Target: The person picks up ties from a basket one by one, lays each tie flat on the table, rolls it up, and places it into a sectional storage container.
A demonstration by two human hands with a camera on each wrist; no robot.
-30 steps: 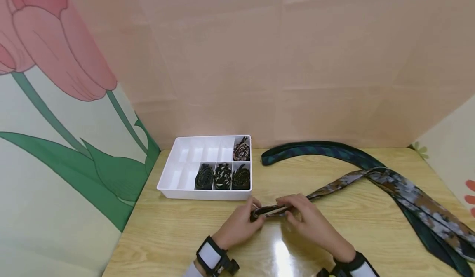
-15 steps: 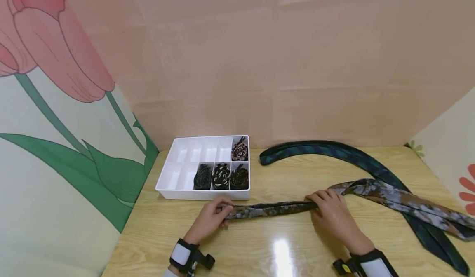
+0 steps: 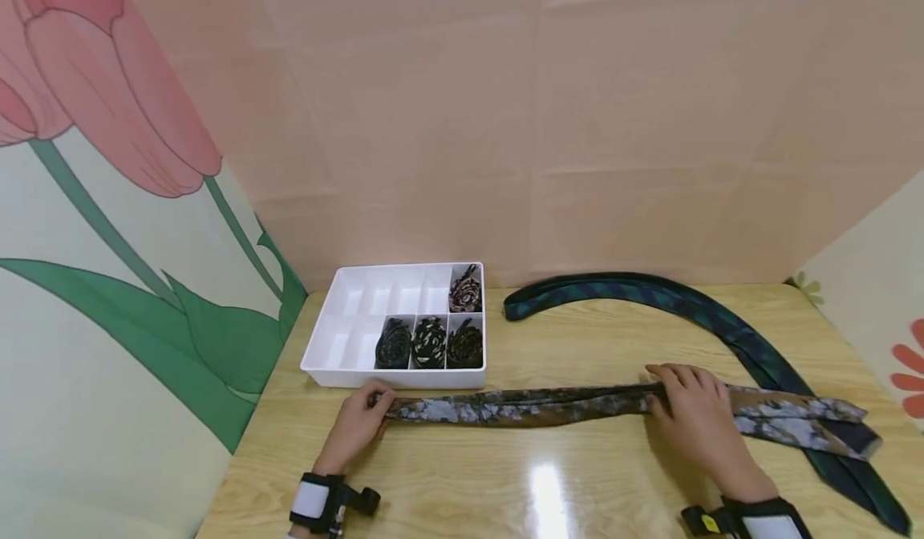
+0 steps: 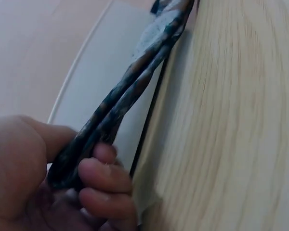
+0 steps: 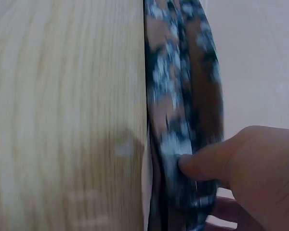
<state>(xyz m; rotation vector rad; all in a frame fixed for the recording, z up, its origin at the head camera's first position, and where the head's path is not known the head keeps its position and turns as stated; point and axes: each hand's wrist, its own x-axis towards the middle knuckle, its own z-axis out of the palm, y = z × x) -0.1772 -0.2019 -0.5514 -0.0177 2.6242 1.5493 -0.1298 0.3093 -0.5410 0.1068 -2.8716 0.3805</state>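
A brown necktie [image 3: 498, 409] with grey-blue blotches, folded double lengthwise, stretches left to right across the table. Its left end is pinched between the thumb and fingers of my left hand [image 3: 355, 423], which is just below the white box's front left part. In the left wrist view the looped end of the necktie [image 4: 108, 108] lies in the curled fingers. Farther right, my right hand [image 3: 696, 419] grips the same necktie between thumb and fingers, the thumb on top in the right wrist view. The tie's wide ends run on to the right, past that hand, over a dark green necktie [image 3: 628, 286].
The white divided box [image 3: 397, 378] stands at the back left. Several rolled neckties sit in its compartments, among them a brown roll [image 3: 465, 290] and a dark roll [image 3: 393, 345]. The green tie curves along the back. A wall closes off the table's far edge.
My left hand has moved left with the tie's looped end, and my right hand has slid right along it. The tie is now drawn out long and straight, its wide ends pulled leftward.
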